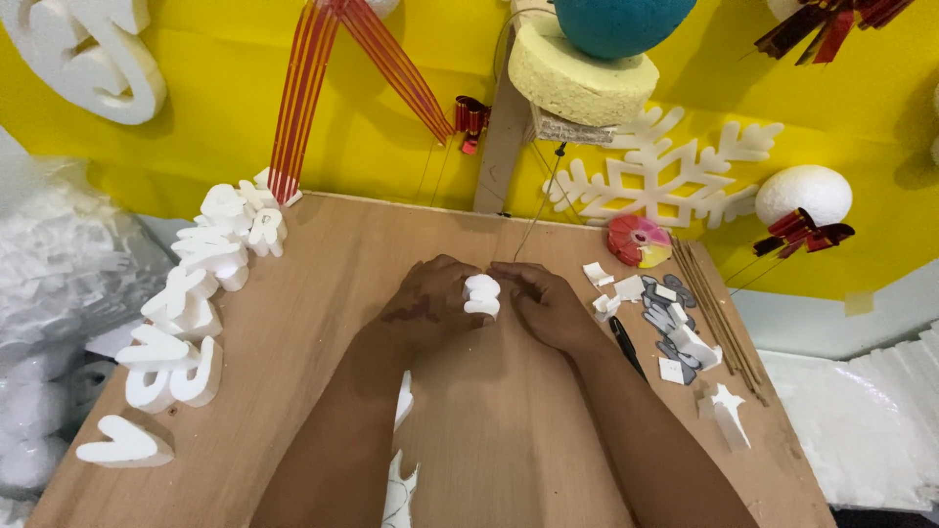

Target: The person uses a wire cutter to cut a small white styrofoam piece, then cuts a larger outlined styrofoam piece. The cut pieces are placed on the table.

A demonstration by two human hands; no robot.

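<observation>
— White foam, is that what you are holding?

— Yes, I am pinching a small white foam piece (481, 294) between both hands. My left hand (430, 301) is curling its fingertips onto the piece's left side, and my right hand (548, 305) is closing its fingers on the right side — the piece is sitting right between them, just above the wooden board (323, 293).

— What is lying around your hands?

— Well off to the left of my left hand, a row of white foam letters (196, 293) is running along the board's edge. Just to the right of my right hand, small foam scraps (611, 288) are lying beside grey cut-outs (667, 328), and a black pen (626, 344) is resting close against my right wrist. Farther right, thin wooden sticks (719, 313) are lying side by side. A small foam star (726, 401) is standing near the board's right edge, below the sticks.

— And beyond your fingers?

— A thin taut wire (540, 200) is rising from just past my fingertips toward a wooden post (504, 137), and a white foam snowflake (665, 176) is leaning on the yellow wall (196, 147) behind.
</observation>
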